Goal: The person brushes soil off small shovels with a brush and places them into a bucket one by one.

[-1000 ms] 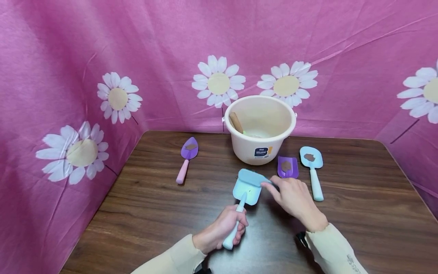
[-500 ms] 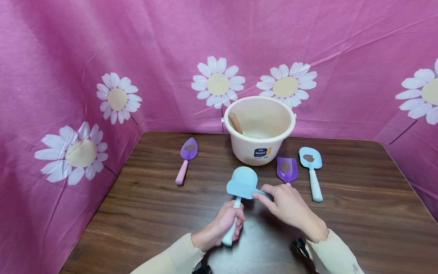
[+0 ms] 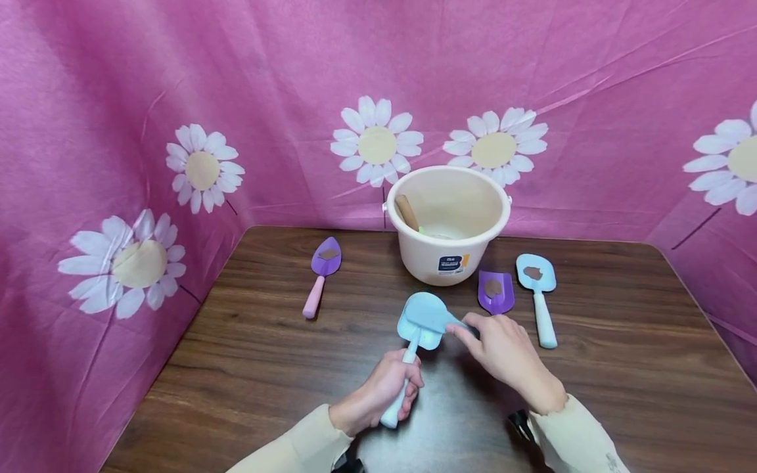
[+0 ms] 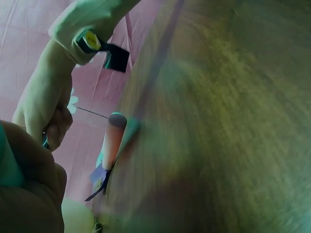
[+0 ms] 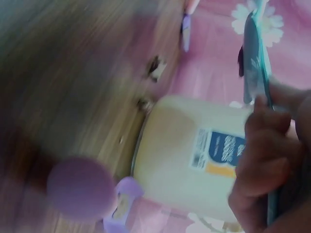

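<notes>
In the head view my left hand [image 3: 387, 387] grips the pale handle of a light-blue toy shovel [image 3: 408, 326], its scoop facing up above the table. My right hand [image 3: 511, 351] pinches the narrow end of a flat, blue scraper-like tool [image 3: 428, 311], whose exact kind is unclear. The tool's broad rounded end overlaps the shovel's scoop, hiding much of it. In the right wrist view, curled fingers [image 5: 265, 150] hold the thin tool edge-on. Part of my left hand [image 4: 34, 184] is dark and close in the left wrist view.
A cream bucket [image 3: 443, 256] with a brown handle [image 3: 407, 211] inside stands behind my hands. A purple trowel [image 3: 326, 257] lies left. Right lie a purple shovel [image 3: 504, 295] and another light-blue shovel [image 3: 543, 315], all with brown patches. Pink flowered cloth [image 3: 284, 79] hangs around the table.
The blue tool swept down and left across the scoop, then back up and right. My right hand moved with it; my left hand kept its grip on the shovel, shifting slightly.
</notes>
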The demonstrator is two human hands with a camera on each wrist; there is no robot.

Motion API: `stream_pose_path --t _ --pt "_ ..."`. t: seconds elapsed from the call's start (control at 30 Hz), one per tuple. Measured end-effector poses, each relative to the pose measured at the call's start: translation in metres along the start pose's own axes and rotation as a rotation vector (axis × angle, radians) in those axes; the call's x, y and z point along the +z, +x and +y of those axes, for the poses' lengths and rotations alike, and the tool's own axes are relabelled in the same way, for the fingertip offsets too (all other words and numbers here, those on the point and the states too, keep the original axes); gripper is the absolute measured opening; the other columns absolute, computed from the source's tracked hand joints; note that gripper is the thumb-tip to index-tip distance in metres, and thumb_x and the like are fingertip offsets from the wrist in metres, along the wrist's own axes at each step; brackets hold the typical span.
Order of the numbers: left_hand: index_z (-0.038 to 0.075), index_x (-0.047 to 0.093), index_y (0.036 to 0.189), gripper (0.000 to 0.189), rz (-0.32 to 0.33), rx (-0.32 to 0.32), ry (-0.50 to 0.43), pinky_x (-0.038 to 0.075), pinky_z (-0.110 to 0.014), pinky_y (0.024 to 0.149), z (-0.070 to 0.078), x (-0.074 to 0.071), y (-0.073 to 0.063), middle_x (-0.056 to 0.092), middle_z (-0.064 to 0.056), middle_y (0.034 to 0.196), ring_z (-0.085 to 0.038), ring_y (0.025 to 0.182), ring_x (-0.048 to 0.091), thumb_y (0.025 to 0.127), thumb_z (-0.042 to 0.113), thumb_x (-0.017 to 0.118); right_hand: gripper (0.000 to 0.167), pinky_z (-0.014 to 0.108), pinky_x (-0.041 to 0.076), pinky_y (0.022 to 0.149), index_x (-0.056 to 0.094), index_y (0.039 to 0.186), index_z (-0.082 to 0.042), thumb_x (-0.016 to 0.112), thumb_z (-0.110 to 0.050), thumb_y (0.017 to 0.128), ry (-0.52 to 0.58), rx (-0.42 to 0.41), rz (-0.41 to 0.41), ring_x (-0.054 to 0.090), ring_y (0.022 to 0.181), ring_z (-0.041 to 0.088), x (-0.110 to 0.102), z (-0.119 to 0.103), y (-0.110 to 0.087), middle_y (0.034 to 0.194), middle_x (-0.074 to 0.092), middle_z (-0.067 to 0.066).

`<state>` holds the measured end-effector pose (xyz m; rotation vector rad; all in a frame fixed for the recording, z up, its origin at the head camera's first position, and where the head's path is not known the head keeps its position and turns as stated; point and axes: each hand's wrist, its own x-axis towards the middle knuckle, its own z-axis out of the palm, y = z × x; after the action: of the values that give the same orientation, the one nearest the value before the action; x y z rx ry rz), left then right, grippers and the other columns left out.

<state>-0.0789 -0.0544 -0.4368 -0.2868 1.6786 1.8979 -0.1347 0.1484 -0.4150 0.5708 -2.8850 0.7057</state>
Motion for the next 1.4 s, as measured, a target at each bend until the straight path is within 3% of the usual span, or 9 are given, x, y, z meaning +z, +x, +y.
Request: stream_pose_path --t 0.13,0.3,0.5,0.63,0.83,0.9,1.1,1.23,1.4 --pt "0.015 0.041 0.079 0.020 -0.040 -0.008 0.001 0.029 -0.020 0.026 -0.004 0.000 -0.002 0.037 0.005 0.046 -0.007 0.032 0.034 0.068 0.002 0.051 0.039 0.027 0.028 0.041 0.049 0.067 -0.019 0.056 -0.047 0.093 -0.067 0.038 0.123 0.040 0.045 0.015 0.000 0.009 0.003 0.051 0.032 -0.006" --pt "0.013 0.042 0.076 0.016 -0.049 0.018 0.063 0.030 -0.020 0.026 -0.004 0.000 -0.004 0.039 0.004 0.048 -0.006 0.030 0.035 0.071 0.001 0.051 0.041 0.027 0.024 0.039 0.042 0.064 -0.016 0.062 -0.038 0.092 -0.114 0.027 0.245 0.033 0.043 0.016 0.000 0.018 0.003 0.049 0.027 -0.005" --pt "0.010 0.046 0.082 0.010 0.026 0.068 0.157 0.032 -0.019 0.025 -0.001 -0.001 -0.003 0.042 0.002 0.054 -0.007 0.031 0.037 0.075 0.003 0.047 0.042 0.026 0.023 0.039 0.041 0.063 -0.016 0.061 -0.037 0.092 -0.075 0.044 0.246 0.029 0.046 0.014 -0.003 0.023 0.001 0.053 0.023 -0.006" --pt "0.002 0.050 0.092 0.019 0.063 0.094 0.219 0.034 -0.021 0.026 0.001 -0.002 -0.004 0.044 0.000 0.059 -0.010 0.034 0.037 0.073 0.004 0.045 0.034 0.026 0.024 0.040 0.052 0.069 -0.013 0.062 -0.035 0.092 -0.046 0.044 0.259 0.030 0.047 0.013 -0.009 0.025 0.001 0.051 0.025 -0.008" --pt "0.006 0.053 0.099 0.019 0.170 0.290 0.577 0.040 -0.023 0.038 0.004 -0.008 -0.006 0.047 0.001 0.065 -0.011 0.046 0.044 0.080 0.008 0.051 0.027 0.027 0.027 0.043 0.062 0.079 -0.011 0.061 -0.034 0.093 -0.006 0.066 0.261 0.033 0.048 0.015 -0.021 0.026 0.000 0.049 0.032 -0.007" --pt "0.008 0.051 0.103 0.021 0.176 0.327 0.639 0.042 -0.024 0.039 0.004 -0.010 -0.006 0.047 0.001 0.065 -0.011 0.046 0.046 0.082 0.008 0.053 0.027 0.027 0.028 0.044 0.063 0.080 -0.012 0.061 -0.036 0.092 -0.002 0.077 0.261 0.034 0.049 0.016 -0.025 0.025 0.000 0.049 0.031 -0.007" --pt "0.012 0.045 0.113 0.028 0.133 0.317 0.587 0.045 -0.030 0.030 0.002 -0.012 -0.005 0.051 -0.001 0.055 -0.010 0.034 0.046 0.087 0.009 0.055 0.024 0.026 0.029 0.045 0.064 0.080 -0.013 0.063 -0.034 0.092 0.024 0.059 0.267 0.032 0.047 0.012 -0.029 0.021 -0.002 0.047 0.027 -0.010" --pt "0.013 0.043 0.110 0.025 0.143 0.332 0.581 0.045 -0.031 0.030 0.000 -0.012 -0.004 0.056 -0.003 0.058 -0.010 0.032 0.046 0.089 0.011 0.057 0.018 0.021 0.027 0.043 0.064 0.079 -0.015 0.065 -0.029 0.090 0.052 -0.028 0.250 0.026 0.045 0.002 -0.027 0.015 -0.004 0.050 0.026 -0.013" --pt "0.011 0.050 0.108 0.020 0.184 0.340 0.573 0.043 -0.027 0.029 0.000 -0.010 -0.004 0.054 0.002 0.058 -0.008 0.032 0.045 0.090 0.017 0.059 0.019 0.017 0.028 0.046 0.058 0.073 -0.024 0.067 -0.032 0.089 0.042 -0.146 0.156 0.030 0.048 -0.001 -0.020 0.001 -0.007 0.053 0.027 -0.016"
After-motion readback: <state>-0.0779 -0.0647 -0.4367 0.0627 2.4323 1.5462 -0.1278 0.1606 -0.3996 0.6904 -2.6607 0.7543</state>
